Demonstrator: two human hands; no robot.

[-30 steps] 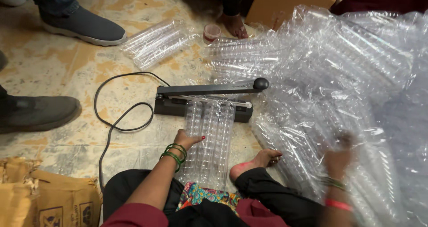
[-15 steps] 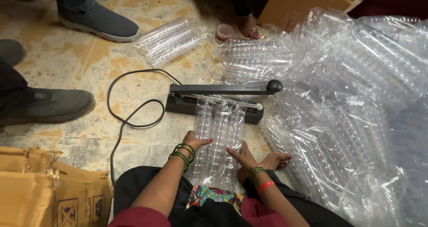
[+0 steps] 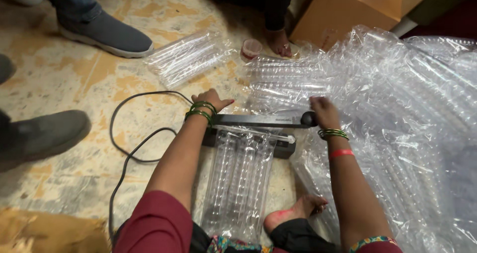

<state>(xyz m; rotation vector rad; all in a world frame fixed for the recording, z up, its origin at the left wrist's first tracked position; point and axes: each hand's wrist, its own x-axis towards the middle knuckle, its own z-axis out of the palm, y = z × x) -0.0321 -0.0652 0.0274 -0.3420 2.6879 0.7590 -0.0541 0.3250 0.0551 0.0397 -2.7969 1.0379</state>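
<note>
On the floor, the clear air-column sheet (image 3: pixel 238 178) lies with its top edge under the black sealer arm (image 3: pixel 263 120). My right hand (image 3: pixel 324 112) has come up to grip the arm's knob — left hand (image 3: pixel 211 100) rests open at its hinge end, so I judge a press is on.

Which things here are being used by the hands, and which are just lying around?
In use: left hand, right hand, black heat sealer, clear plastic sheet under its bar.
Lying about: small pink cup, cardboard box, grey shoes.
</note>
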